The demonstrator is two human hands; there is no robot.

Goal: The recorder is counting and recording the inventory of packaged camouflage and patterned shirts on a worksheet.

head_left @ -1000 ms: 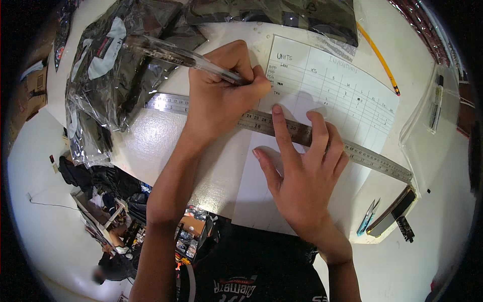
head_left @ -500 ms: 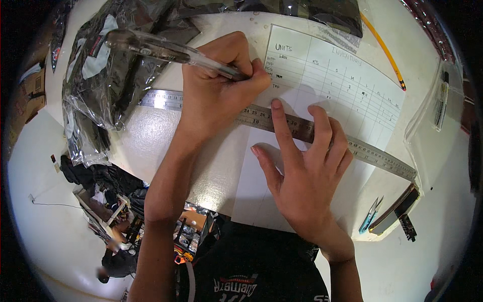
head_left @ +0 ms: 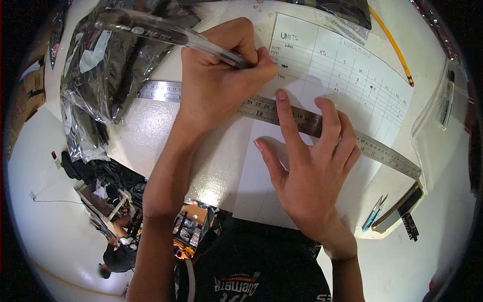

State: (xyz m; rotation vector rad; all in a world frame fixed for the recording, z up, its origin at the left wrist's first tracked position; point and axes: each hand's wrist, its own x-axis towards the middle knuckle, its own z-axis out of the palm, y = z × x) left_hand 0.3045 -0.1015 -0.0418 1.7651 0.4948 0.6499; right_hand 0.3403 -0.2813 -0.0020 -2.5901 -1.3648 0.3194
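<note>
A clear-barreled pen (head_left: 186,38) is pinched in my left hand (head_left: 219,83), its tip hidden by my fingers close to the left edge of a ruled paper sheet (head_left: 347,90). Handwritten columns and rows fill the upper half of that sheet. Across it lies a long metal ruler (head_left: 385,151), slanting down toward the right and passing under my left hand. My right hand (head_left: 314,176) rests spread out, index fingertip at the ruler's upper edge, other fingers over the ruler, thumb apart on the paper.
Clear plastic bags of dark cloth (head_left: 108,65) cover the table's left side. A yellow pencil (head_left: 392,43) lies at the far right, beyond a clear pouch (head_left: 443,100). Near the right edge are thread snips (head_left: 375,214) and a dark phone-like case (head_left: 397,209). Another person (head_left: 118,259) appears at lower left.
The sheet, ruler and table items sit slightly farther right and higher in view. My left hand, still pinching the pen, stays beside the row labels; my right hand keeps its place on the ruler.
</note>
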